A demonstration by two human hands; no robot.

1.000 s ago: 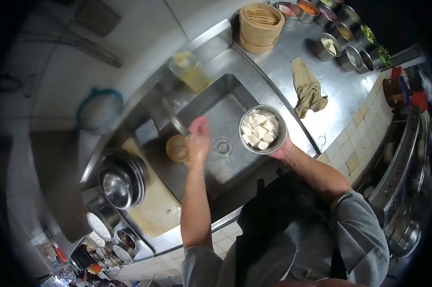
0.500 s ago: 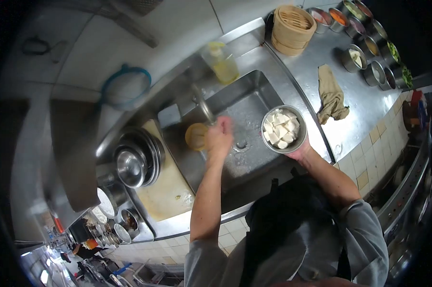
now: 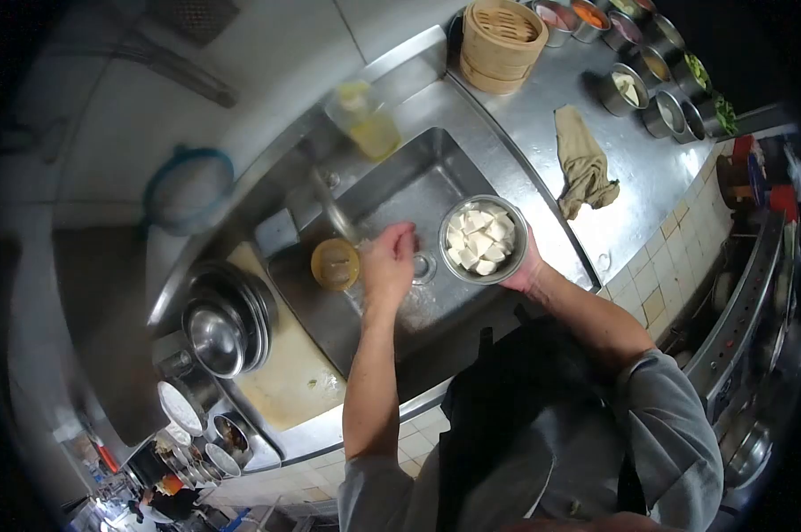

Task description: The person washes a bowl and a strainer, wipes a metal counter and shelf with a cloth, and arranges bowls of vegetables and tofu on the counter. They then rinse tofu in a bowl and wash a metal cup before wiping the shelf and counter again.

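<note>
My right hand (image 3: 526,264) holds a round metal container (image 3: 452,263) from its side and underneath, over the right part of the sink (image 3: 454,166). White cubes that look like tofu (image 3: 480,241) fill it. My left hand (image 3: 390,264) is over the sink beside the end of the faucet (image 3: 334,211), its fingers loosely curled inward; I see nothing in them. Left of this hand, a round yellow-rimmed container (image 3: 335,264) sits in the sink. The drain (image 3: 424,267) shows between my two hands.
Stacked metal bowls (image 3: 216,339) stand by a cutting board (image 3: 287,383) on the left. A soap bottle (image 3: 367,124) is behind the sink. On the right counter are a bamboo steamer (image 3: 498,53), a crumpled cloth (image 3: 583,160) and several metal ingredient tins (image 3: 620,90).
The view has shifted, so the sink and counter sit further left. My left hand is less blurred and remains beside the faucet. My right hand still holds the container of cubes.
</note>
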